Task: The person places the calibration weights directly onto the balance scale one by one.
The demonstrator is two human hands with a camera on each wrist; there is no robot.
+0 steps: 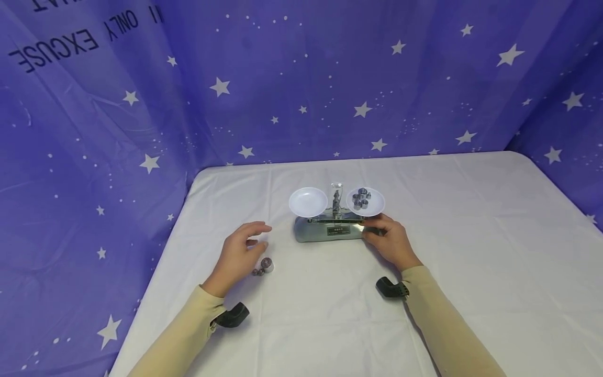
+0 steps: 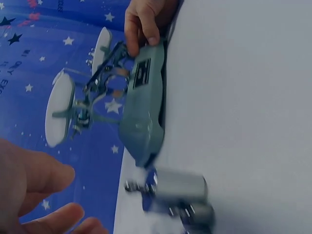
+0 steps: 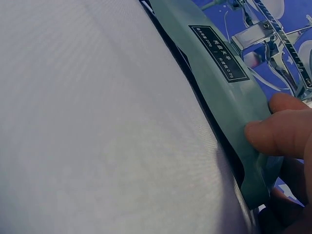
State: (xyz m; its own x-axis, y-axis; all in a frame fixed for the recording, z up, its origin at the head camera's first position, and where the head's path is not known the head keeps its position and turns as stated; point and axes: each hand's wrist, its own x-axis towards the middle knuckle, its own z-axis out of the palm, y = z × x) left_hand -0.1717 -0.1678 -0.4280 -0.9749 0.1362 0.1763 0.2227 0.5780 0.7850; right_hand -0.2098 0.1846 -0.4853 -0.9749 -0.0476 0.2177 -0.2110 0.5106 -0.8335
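Note:
A green pan balance [image 1: 320, 233] with a dark label stands on the table. My right hand [image 1: 392, 242] grips the right end of its base; in the right wrist view the thumb [image 3: 268, 134] presses the front face. The balance's left pan [image 1: 308, 202] holds nothing, while several metal weights [image 1: 361, 199] sit in its right pan [image 1: 378, 205]. Left of the balance, my left hand [image 1: 237, 255] hovers with thumb and fingers apart, nothing between them. Beside it on the cloth stand a larger cylindrical weight [image 1: 267, 265] and small ones, blurred in the left wrist view.
A white cloth [image 1: 311, 319] covers the table. Behind and at the sides hangs a blue curtain [image 1: 264, 63] with white stars, close to the table's far edge. Black wrist devices [image 1: 232, 316] stick out from both sleeves.

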